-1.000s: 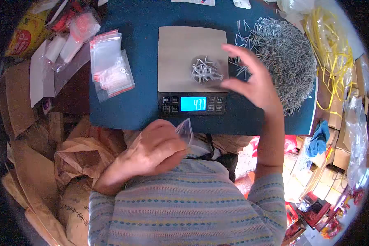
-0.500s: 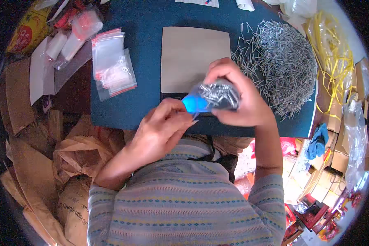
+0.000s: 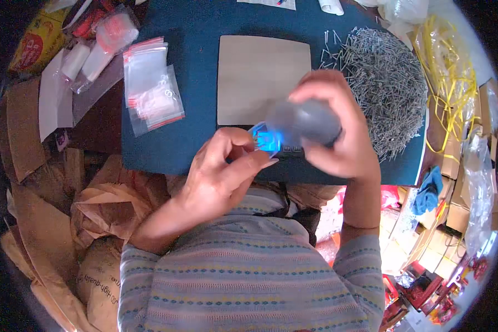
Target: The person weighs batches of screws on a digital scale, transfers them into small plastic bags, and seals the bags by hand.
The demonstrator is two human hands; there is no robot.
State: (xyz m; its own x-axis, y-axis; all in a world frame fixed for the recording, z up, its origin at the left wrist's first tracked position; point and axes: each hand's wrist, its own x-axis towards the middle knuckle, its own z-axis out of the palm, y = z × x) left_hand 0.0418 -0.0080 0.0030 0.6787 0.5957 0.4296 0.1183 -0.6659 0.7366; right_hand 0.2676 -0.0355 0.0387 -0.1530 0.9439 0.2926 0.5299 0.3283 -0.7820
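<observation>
My right hand [image 3: 343, 138] grips a dark grey rounded cup [image 3: 312, 123], blurred by motion and tipped toward the left. Its mouth meets a small clear plastic bag [image 3: 266, 138], which my left hand [image 3: 218, 169] pinches between thumb and fingers. A blue glow shows through the bag, with some thin bits inside that I cannot make out well. Behind both hands lies a scale with a flat beige plate [image 3: 254, 77]; part of its keypad is visible under the cup. A big heap of silvery screws [image 3: 390, 91] spreads to the right.
Clear zip bags with red edges [image 3: 152, 83] lie stacked on the blue-green table [image 3: 196, 149] at left. Yellow strapping [image 3: 448, 83] and cardboard boxes crowd the right side. Brown paper sacks [image 3: 108, 210] stand at lower left. A blue cloth [image 3: 429, 191] hangs at the right.
The cup, which showed screws inside it, has been tipped further so its grey outside now faces me. My right hand has moved slightly right; my left still pinches the bag.
</observation>
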